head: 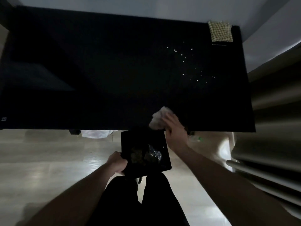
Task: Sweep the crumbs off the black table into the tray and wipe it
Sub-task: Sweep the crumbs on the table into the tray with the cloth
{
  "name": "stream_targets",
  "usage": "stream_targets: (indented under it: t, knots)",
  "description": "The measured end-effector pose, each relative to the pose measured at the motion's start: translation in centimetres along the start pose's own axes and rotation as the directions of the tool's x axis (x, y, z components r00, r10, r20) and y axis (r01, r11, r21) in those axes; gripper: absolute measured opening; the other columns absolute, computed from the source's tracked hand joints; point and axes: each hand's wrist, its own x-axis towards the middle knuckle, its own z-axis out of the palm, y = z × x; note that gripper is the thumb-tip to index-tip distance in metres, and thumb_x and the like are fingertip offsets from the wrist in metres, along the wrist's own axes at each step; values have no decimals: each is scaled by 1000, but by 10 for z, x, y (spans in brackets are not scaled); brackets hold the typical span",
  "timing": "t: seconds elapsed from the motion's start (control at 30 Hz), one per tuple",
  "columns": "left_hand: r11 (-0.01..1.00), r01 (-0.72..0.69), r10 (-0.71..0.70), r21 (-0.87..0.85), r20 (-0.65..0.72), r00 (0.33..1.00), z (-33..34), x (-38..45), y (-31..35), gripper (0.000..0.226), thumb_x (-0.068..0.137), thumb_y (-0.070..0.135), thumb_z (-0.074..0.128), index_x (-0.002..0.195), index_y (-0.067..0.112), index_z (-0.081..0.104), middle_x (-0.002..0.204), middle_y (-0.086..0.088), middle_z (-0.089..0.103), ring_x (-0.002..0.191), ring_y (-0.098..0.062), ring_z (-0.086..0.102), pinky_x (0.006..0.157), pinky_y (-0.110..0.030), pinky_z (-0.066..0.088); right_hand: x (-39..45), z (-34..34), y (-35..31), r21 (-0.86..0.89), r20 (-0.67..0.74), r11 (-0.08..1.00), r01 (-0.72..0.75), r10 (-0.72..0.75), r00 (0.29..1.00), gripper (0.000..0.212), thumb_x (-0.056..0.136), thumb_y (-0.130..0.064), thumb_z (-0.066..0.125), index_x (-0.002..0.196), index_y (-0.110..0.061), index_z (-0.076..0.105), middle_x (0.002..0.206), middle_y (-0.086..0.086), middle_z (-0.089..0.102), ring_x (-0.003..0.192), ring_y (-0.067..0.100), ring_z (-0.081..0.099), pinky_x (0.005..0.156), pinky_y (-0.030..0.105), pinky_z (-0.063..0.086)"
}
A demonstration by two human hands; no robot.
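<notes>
Black tray (pixel 143 141), one cloth (pixel 157 119), two hands

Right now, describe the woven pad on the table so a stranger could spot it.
Find the black table and follow it to its far right corner by the wall. The woven pad lies there beyond the crumbs: a pale, square, checkered mat, the table's only textured thing.
</notes>
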Motion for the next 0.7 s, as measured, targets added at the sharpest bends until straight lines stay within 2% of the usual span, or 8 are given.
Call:
stream_targets:
  t: [0.1,0.2,0.3,0.4,0.47,0.53,0.6,0.7]
  knots:
    - [999,-17,17,47,12,1000,-1,5,-4,32,73,12,54,99,6,72,94,-16,77,80,-33,77,68,-45,66,-43,8,-10,84,80,995,46,-53,995,49,86,-3,53,127,-22,73,145,-7,62,140,17,55,120,32,39]
    - [1000,-18,17,22,37,999,-2,-14,8,26,85,3,53,106,-1,68,102,-23,72,79,-39,76,52,-39,63,-71,-1,-12,132,153,991,3,-23,988,51,86,-8,55,128,-30,72,140,-16,64,132,5,60,110,36,50]
    - [999,-24,23,36,25,999,-1,-20,13,26,88,0,50,105,-6,68,100,-25,72,72,-40,76,48,-38,62,-70,-29,-10,257,75,962,-92,75,994,63,88,3,63,125,-48,68,137,-15,66,129,-1,60,111,31,49]
    - [994,-39,41,100,-16,999,2,-23,17,22,87,1,50,92,-1,71,80,-15,73,63,-31,74,37,-23,51,-44,-73,0,298,-24,931,-211,229,973,75,92,1,63,119,-69,60,132,-17,69,116,-4,64,100,13,48]
    - [988,-51,56,149,-29,998,6,-24,20,18,85,4,53,84,4,71,80,-15,74,77,-33,74,46,-24,52,-20,-105,13,362,-69,902,-237,279,958,67,96,-2,61,124,-63,61,124,-12,73,100,1,66,90,19,51]
    - [985,-53,61,165,-44,997,13,-22,23,18,83,8,57,87,4,74,92,-20,77,90,-35,75,64,-34,56,8,-135,27,448,-103,866,-224,299,949,59,98,1,57,130,-48,65,124,-9,72,107,6,68,98,26,55]
    - [991,-26,34,128,-57,998,22,-23,28,21,85,6,56,93,3,75,94,-21,77,81,-33,75,54,-32,55,40,-161,45,449,-142,864,-228,321,937,53,98,1,54,132,-37,68,132,-13,69,127,4,62,114,29,47]
    - [998,10,-6,63,-63,998,37,-26,37,22,88,-1,51,94,3,72,81,-15,72,60,-24,70,35,-18,47,88,-193,72,408,-199,868,-281,385,901,50,96,-2,53,135,-30,68,137,-15,67,133,2,56,118,26,40]
